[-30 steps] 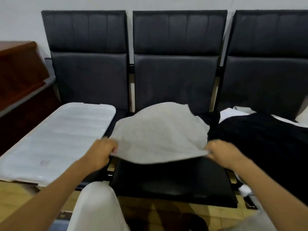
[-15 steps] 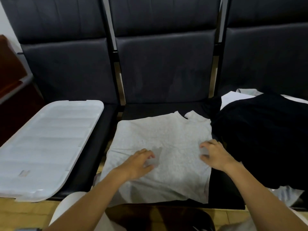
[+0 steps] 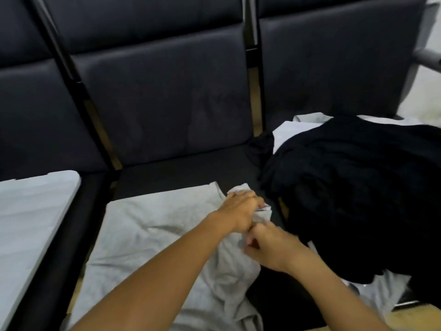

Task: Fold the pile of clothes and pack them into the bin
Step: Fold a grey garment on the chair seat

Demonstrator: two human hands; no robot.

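A light grey shirt (image 3: 152, 235) lies spread on the middle black seat (image 3: 181, 170), its right side bunched up. My left hand (image 3: 241, 211) reaches across and grips the shirt's right edge near the sleeve. Just below it, my right hand (image 3: 267, 247) pinches the same bunched edge. On the right seat sits the pile of clothes (image 3: 353, 192), a black garment on top with white pieces showing under it. The bin itself is out of view.
A translucent white bin lid (image 3: 31, 225) lies on the left seat. Dark padded backrests (image 3: 162, 96) stand behind the seats. A metal armrest (image 3: 427, 57) sticks out at the far right. Wooden floor (image 3: 415, 316) shows at the bottom right.
The shirt went from held in the air to lying flat on the seat. Both hands then moved to its right edge and gathered it. The view has dropped and shifted right.
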